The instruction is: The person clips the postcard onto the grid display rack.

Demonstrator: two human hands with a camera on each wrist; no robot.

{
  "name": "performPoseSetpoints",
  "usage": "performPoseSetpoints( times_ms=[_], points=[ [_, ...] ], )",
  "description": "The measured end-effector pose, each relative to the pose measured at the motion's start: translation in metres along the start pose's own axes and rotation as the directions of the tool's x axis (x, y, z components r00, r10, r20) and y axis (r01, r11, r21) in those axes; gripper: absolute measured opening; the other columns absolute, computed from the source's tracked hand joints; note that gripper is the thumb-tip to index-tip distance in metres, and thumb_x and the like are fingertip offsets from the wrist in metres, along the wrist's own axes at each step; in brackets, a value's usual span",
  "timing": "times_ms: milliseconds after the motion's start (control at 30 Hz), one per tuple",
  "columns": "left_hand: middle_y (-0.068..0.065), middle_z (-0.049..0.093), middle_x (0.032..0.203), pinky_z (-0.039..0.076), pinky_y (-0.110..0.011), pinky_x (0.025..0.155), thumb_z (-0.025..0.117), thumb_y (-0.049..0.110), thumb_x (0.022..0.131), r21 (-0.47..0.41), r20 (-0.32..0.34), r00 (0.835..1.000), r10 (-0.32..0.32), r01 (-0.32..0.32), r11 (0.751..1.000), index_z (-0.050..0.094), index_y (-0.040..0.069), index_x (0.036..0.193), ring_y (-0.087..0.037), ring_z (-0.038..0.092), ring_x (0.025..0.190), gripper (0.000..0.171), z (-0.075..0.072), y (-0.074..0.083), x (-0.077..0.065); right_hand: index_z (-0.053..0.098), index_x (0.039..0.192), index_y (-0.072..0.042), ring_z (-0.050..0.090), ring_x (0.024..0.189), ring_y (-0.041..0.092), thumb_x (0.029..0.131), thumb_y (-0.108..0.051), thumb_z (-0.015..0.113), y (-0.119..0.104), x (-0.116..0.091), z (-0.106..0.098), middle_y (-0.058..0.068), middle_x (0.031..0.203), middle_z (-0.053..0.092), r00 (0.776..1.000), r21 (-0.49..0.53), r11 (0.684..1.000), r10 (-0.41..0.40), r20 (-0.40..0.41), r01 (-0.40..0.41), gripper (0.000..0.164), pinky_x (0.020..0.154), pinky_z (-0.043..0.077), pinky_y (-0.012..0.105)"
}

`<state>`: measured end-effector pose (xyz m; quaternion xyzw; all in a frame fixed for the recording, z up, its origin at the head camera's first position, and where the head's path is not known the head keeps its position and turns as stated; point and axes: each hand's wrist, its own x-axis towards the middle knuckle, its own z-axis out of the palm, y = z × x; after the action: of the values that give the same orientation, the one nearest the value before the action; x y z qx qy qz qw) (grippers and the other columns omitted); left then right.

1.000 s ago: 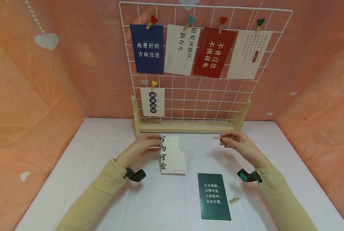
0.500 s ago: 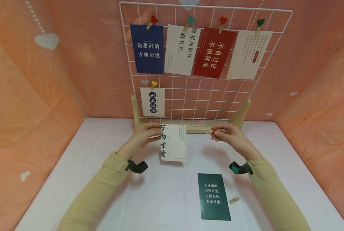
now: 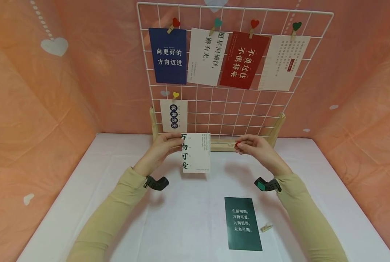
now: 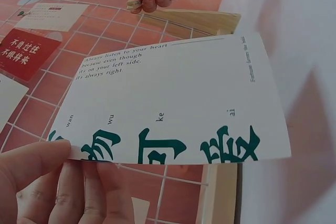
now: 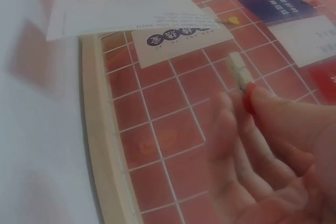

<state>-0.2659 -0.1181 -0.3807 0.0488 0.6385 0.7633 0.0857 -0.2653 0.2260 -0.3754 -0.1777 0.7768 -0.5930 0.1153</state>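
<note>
My left hand (image 3: 163,148) pinches the left edge of a white card (image 3: 197,154) with dark green characters. The card hangs above the table, in front of the lower part of a white wire grid (image 3: 227,109). In the left wrist view the thumb lies over the card's (image 4: 173,98) near edge, the other fingers behind it. My right hand (image 3: 255,149) pinches a small wooden clothespin (image 5: 240,70) by its red end, to the right of the card and apart from it. The clothespin's wooden tip points away from the fingers in the right wrist view.
Heart clothespins hold a blue card (image 3: 168,56), a red card (image 3: 244,60) and white cards on the grid, including a small one (image 3: 174,115) lower left. The grid stands in a wooden base (image 3: 222,145). On the table lie a dark green card (image 3: 243,223) and another clothespin (image 3: 266,227).
Both hands have moved up and away toward the grid, the left with the white card, now lifted off the table. The right hand with the clothespin has also come left, closer to the card.
</note>
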Motion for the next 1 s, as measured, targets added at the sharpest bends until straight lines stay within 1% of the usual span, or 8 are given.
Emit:
performPoseSetpoints(
  times_ms=[133,267,367,500,667,833,933,1000],
  points=[
    [-0.003,0.062,0.094,0.052,-0.034,0.089,0.056,-0.005,0.093,0.018,-0.001,1.0,0.003,-0.003,1.0,0.048,-0.013,0.125,-0.012,0.062,0.082,0.034,0.002,0.004,0.003,0.052,0.122,0.005,0.059,0.108,0.035,0.097,-0.018,0.059,-0.004,0.003,0.001,0.017,0.112,0.061,1.0,0.011,1.0,0.004,-0.007,-0.004,0.035,0.092,0.05,0.037],
    [-0.006,0.059,0.102,0.051,-0.033,0.091,0.058,-0.003,0.093,0.037,-0.014,1.0,-0.003,0.003,0.999,0.049,-0.011,0.128,-0.012,0.061,0.087,0.037,0.003,0.007,0.007,0.05,0.124,0.008,0.061,0.102,0.026,0.097,-0.017,0.057,-0.008,0.007,0.002,0.017,0.112,0.06,1.0,0.006,1.0,-0.013,-0.009,0.013,0.037,0.089,0.052,0.033],
    [-0.007,0.058,0.105,0.049,-0.033,0.093,0.059,0.0,0.093,0.052,-0.029,1.0,0.005,-0.004,0.999,0.051,-0.008,0.128,-0.013,0.061,0.089,0.037,0.004,0.009,0.011,0.051,0.124,0.008,0.061,0.099,0.026,0.097,-0.018,0.057,-0.011,0.01,0.002,0.015,0.109,0.061,0.999,-0.008,1.0,-0.029,-0.018,0.029,0.037,0.087,0.053,0.032],
    [-0.008,0.059,0.105,0.046,-0.039,0.098,0.061,0.001,0.093,0.087,-0.037,0.998,0.055,-0.051,0.995,0.053,-0.008,0.127,-0.014,0.061,0.088,0.036,0.005,0.012,0.014,0.054,0.122,0.006,0.059,0.098,0.028,0.097,-0.018,0.059,-0.016,0.015,0.003,0.012,0.106,0.062,0.998,-0.035,0.998,-0.048,-0.038,0.046,0.035,0.085,0.053,0.029],
    [-0.009,0.06,0.105,0.045,-0.046,0.097,0.063,0.003,0.092,0.157,-0.046,0.991,0.126,-0.118,0.981,0.056,-0.007,0.125,-0.015,0.061,0.087,0.035,0.008,0.017,0.017,0.057,0.122,0.004,0.059,0.097,0.025,0.095,-0.018,0.061,-0.023,0.021,0.005,0.017,0.11,0.061,0.997,-0.089,0.994,-0.061,-0.052,0.056,0.035,0.085,0.051,0.027],
    [-0.013,0.06,0.108,0.051,-0.042,0.09,0.064,0.005,0.091,0.186,-0.056,0.985,0.161,-0.148,0.971,0.058,-0.006,0.123,-0.016,0.061,0.088,0.034,0.012,0.02,0.02,0.058,0.122,0.004,0.059,0.096,0.022,0.095,-0.019,0.061,-0.03,0.027,0.006,0.015,0.112,0.062,0.995,-0.116,0.992,-0.065,-0.076,0.056,0.036,0.088,0.051,0.033],
    [-0.014,0.061,0.107,0.05,-0.047,0.09,0.065,0.003,0.091,0.179,-0.069,0.981,0.181,-0.166,0.97,0.059,-0.006,0.121,-0.017,0.06,0.09,0.032,0.015,0.02,0.023,0.058,0.122,0.004,0.059,0.095,0.023,0.095,-0.019,0.061,-0.034,0.03,0.006,0.014,0.112,0.062,0.994,-0.119,0.991,-0.071,-0.082,0.061,0.035,0.089,0.051,0.035],
    [-0.013,0.061,0.106,0.05,-0.048,0.09,0.065,0.003,0.091,0.184,-0.077,0.977,0.198,-0.181,0.966,0.06,-0.006,0.119,-0.017,0.06,0.091,0.03,0.016,0.02,0.026,0.058,0.122,0.003,0.059,0.096,0.022,0.095,-0.019,0.061,-0.036,0.032,0.006,0.017,0.114,0.061,0.994,-0.12,0.99,-0.079,-0.079,0.069,0.035,0.091,0.05,0.038]
  ],
)
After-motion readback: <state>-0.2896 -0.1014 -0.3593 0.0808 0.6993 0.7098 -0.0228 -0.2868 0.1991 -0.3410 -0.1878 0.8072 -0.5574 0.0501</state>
